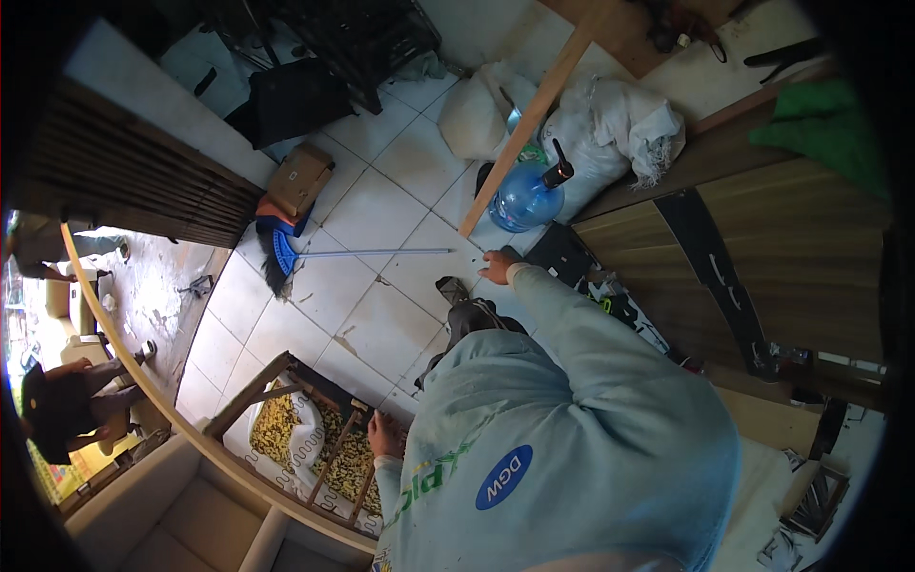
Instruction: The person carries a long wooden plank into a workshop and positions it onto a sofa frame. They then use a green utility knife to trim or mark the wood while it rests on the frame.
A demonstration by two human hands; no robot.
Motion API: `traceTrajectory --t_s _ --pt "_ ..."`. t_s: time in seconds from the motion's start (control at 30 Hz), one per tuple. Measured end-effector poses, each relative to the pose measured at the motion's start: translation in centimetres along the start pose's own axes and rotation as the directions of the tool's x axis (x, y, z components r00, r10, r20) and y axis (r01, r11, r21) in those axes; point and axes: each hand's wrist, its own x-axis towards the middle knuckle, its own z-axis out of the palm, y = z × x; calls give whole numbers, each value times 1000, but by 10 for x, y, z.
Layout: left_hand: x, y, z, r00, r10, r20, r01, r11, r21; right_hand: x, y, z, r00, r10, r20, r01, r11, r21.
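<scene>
My right hand (496, 268) is stretched out over the tiled floor, fingers loosely apart and nothing visible in them. It is nearest to a dark flat panel (556, 255) and a blue water jug (527, 197) with a black pump on top. Down by my left side, my left hand (385, 436) is beside a wooden seat frame (248, 396), its fingers partly showing and apart. Whether it touches the frame I cannot tell. Zigzag springs (329, 491) and wooden slats cross the frame, with yellowish patterned material and white cloth beneath.
A blue broom (372, 253) lies on the tiles near a cardboard box (298, 179). A wooden plank (534, 114) leans past white sacks (610, 129). A long curved wooden strip (162, 405) runs above a beige sofa (191, 520). Two people (81, 405) are outside at left.
</scene>
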Motion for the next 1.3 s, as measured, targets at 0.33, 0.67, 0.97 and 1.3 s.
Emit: traceTrajectory --t_s 0.33,0.67,0.97,1.3 --pt "-16 58 59 997 -19 78 -17 900 436 61 101 -110 900 251 -356 -132 936 327" --pt "5 95 1 988 -42 -146 127 757 640 36 89 37 967 218 -133 -137 882 450" --pt "27 123 -10 1000 -19 8 8 703 711 -44 113 156 934 343 96 -353 860 368" --pt "27 148 -24 995 -4 -95 65 757 651 -49 112 175 839 542 -46 -387 654 650"
